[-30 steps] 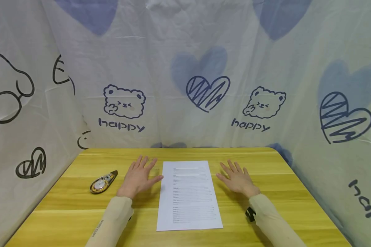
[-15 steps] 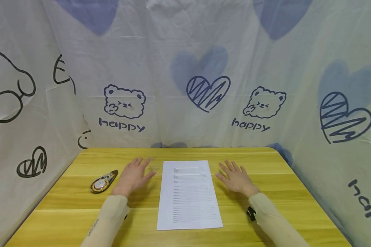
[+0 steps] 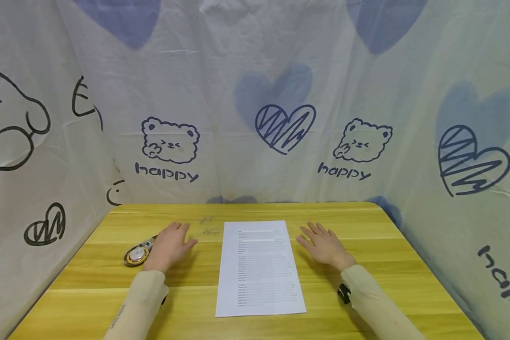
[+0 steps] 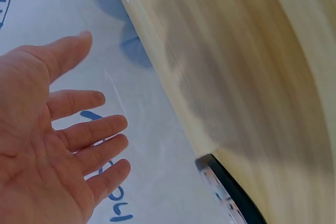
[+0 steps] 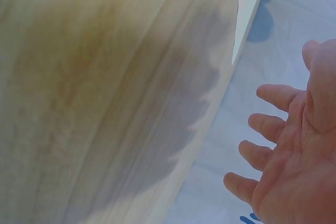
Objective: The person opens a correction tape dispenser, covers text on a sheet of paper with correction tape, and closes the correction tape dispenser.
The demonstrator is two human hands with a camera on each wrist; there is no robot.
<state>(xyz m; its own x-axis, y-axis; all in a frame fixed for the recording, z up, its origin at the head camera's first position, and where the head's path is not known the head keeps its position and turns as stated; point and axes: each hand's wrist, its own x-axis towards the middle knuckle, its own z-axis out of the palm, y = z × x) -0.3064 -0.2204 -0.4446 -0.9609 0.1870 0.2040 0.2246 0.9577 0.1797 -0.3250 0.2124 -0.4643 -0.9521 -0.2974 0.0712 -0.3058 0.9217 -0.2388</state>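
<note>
Fingers [image 4: 97, 129] apart, left hand [image 3: 168, 248] and right hand [image 3: 326, 246] flank paper [image 3: 259, 269]; dispenser [image 3: 145, 246] encases whitish disc [image 3: 137, 255].

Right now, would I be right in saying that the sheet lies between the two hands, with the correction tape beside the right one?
Not quite: the correction tape is beside the left hand, not the right hand, as the head view shows. The sheet does lie between the two.
</note>
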